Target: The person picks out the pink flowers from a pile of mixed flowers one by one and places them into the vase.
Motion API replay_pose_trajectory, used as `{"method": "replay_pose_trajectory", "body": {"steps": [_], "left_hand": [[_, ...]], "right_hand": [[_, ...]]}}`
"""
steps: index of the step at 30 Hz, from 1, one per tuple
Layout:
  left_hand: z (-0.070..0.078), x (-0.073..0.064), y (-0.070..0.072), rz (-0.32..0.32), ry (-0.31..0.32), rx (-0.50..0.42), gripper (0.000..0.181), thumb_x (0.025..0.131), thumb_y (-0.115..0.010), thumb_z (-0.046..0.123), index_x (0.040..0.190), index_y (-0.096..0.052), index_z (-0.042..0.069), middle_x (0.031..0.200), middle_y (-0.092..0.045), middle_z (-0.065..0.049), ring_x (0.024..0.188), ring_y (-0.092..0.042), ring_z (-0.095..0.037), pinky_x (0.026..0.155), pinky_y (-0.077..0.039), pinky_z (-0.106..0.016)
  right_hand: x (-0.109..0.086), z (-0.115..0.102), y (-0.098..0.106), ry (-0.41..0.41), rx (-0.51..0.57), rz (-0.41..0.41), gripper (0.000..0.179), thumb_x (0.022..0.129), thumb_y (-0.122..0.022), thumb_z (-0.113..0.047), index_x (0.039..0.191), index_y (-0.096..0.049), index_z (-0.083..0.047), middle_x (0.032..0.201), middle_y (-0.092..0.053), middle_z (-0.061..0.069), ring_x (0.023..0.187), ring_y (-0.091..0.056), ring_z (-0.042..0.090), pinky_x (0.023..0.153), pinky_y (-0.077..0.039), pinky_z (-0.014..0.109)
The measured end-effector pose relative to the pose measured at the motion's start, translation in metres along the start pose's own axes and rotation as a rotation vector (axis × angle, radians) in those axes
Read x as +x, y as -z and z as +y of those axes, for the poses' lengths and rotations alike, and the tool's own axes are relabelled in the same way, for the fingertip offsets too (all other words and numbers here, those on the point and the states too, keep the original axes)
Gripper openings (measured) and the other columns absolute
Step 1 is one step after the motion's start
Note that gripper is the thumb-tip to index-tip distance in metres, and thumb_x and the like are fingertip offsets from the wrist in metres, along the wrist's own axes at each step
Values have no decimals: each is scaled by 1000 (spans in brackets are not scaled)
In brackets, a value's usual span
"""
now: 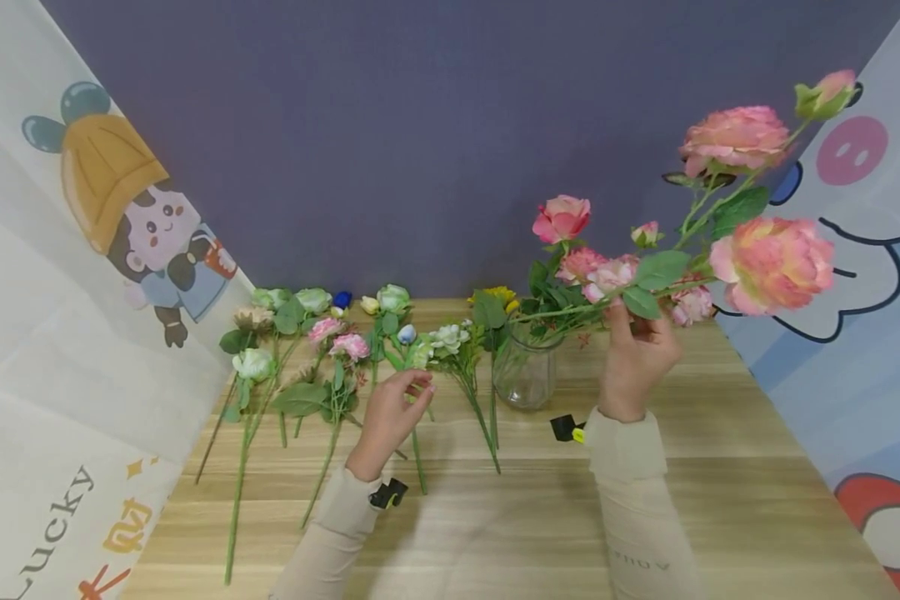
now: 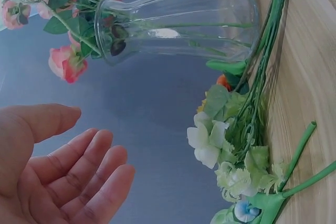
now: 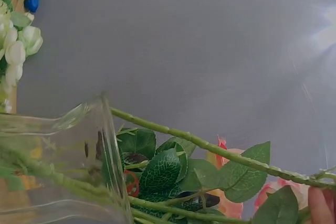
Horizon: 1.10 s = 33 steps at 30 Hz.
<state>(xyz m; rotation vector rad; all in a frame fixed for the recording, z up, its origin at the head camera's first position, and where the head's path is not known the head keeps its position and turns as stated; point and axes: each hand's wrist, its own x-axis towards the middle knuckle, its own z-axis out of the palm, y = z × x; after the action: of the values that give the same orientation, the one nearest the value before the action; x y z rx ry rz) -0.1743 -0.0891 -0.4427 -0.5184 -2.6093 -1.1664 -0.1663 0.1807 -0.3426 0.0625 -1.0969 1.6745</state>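
My right hand (image 1: 640,362) pinches the green stem of a long artificial pink peony spray (image 1: 772,267), tilted with its blossoms up to the right. In the right wrist view the lower end of this stem (image 3: 210,146) reaches the rim of the glass vase (image 3: 79,121); whether it is inside cannot be told. Other pink flowers (image 1: 562,219) stand in the glass vase (image 1: 525,379), their stems leaning right. My left hand (image 1: 390,417) is in the air left of the vase, fingers loosely bent, holding nothing; the left wrist view shows its bare palm (image 2: 68,177).
Left of the vase lie several artificial flowers: white-green roses (image 1: 253,365), pink blooms (image 1: 350,347), a blue bud (image 1: 342,299) and a white bunch (image 1: 450,337). A yellow flower (image 1: 504,295) lies behind the vase. A dark panel (image 1: 450,150) stands at the table's back.
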Motion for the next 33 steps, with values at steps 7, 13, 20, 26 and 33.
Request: {"method": "replay_pose_trajectory", "body": {"steps": [7, 13, 20, 26, 33], "left_hand": [[0, -1, 0, -7, -5, 9, 19, 89, -66, 18, 104, -68, 7, 89, -69, -4, 76, -64, -15, 61, -51, -23], [-1, -1, -1, -26, 2, 26, 21, 89, -66, 20, 107, -68, 8, 90, -69, -3, 76, -65, -16, 63, -52, -26], [0, -1, -1, -44, 10, 24, 23, 90, -65, 23, 107, -67, 7, 91, -69, -4, 77, -65, -16, 65, -53, -27], [0, -2, 0, -45, 1, 18, 21, 90, -65, 20, 107, -68, 7, 90, -69, -4, 76, -65, -16, 64, -53, -28], [0, -4, -2, -43, 15, 15, 20, 90, -65, 22, 106, -68, 9, 87, -68, -1, 76, -63, -14, 66, -52, -30]], "right_hand": [[1, 21, 11, 1, -188, -36, 9, 76, -68, 9, 84, -71, 9, 71, -67, 0, 54, -53, 6, 50, -41, 15], [-2, 24, 14, 44, -222, -172, 12, 78, -66, 10, 89, -71, 9, 81, -71, 1, 60, -58, 6, 52, -46, 14], [-4, 27, 17, 24, -465, -288, 15, 80, -67, 6, 94, -71, 10, 87, -71, 8, 66, -60, -2, 57, -48, 10], [-8, 26, 13, 9, -566, -354, 22, 80, -70, 3, 101, -70, 9, 96, -68, 25, 74, -60, -7, 64, -48, 7], [-12, 29, 12, 8, -597, -500, 25, 79, -68, 10, 103, -66, 14, 97, -66, 28, 85, -66, 36, 68, -46, 4]]}}
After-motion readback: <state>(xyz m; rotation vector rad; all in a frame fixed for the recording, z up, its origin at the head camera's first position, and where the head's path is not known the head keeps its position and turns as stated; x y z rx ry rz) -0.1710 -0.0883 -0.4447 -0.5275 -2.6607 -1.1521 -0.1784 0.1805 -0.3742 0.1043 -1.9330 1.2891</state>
